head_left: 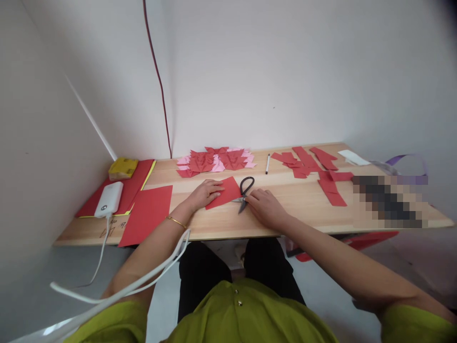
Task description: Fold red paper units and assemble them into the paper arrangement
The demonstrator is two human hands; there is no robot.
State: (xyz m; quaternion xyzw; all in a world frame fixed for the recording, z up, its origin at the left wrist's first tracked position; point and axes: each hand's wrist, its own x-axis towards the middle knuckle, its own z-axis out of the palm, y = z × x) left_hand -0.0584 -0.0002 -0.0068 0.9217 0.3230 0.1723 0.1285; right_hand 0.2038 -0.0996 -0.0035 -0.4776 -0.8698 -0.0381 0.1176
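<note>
A red paper square (230,190) lies on the wooden table (285,209) in front of me. My left hand (206,193) rests on its left part, fingers stretched out flat and thumb apart. At the paper's right edge is a pair of black-handled scissors (246,186), the loops pointing away from me and the blades partly spread. My right hand (264,206) is closed, its fingertips gripping the scissors near the pivot. One blade reaches toward the paper's lower right corner.
Folded red and pink paper pieces (216,161) lie by the wall. A marker (267,164) and red paper scraps (303,162) are right of them. On the left are red sheets (148,209), a white power bank (109,197) and a yellow packet (123,168). A white cable (143,283) crosses my left arm.
</note>
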